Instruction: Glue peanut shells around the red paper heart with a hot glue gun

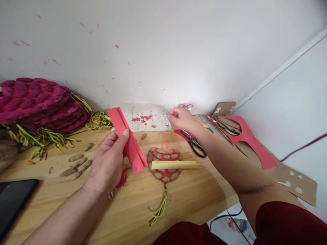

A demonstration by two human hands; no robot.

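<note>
Head view: left hand (108, 158) holds a folded red paper strip (127, 139), thumb on top pinching it against the fingers beneath. Strip is tilted, lifted over the wooden table (201, 200), lower end just beside the shell ornament (166, 175).

Right hand (182, 119) is at the right edge of a printed white sheet (159, 112); thumb and index tips are pressed together or nearly so. Can't tell if anything is between them. Red star cutouts (143, 119) lie on the sheet, plus a few gold ones.

Ornament lies flat near table center, orange loop (164, 146) at top, green tassel (163, 200) toward the wearer. Folded yellow strip (176, 165) lies across it, overhanging on the right.

Scissors (197, 148) sit under the right forearm side, black handles toward the wearer. Red sheet with round cutouts (251, 136) further right. Left: loose brown shells (76, 165), stacked purple pieces (38, 102).
</note>
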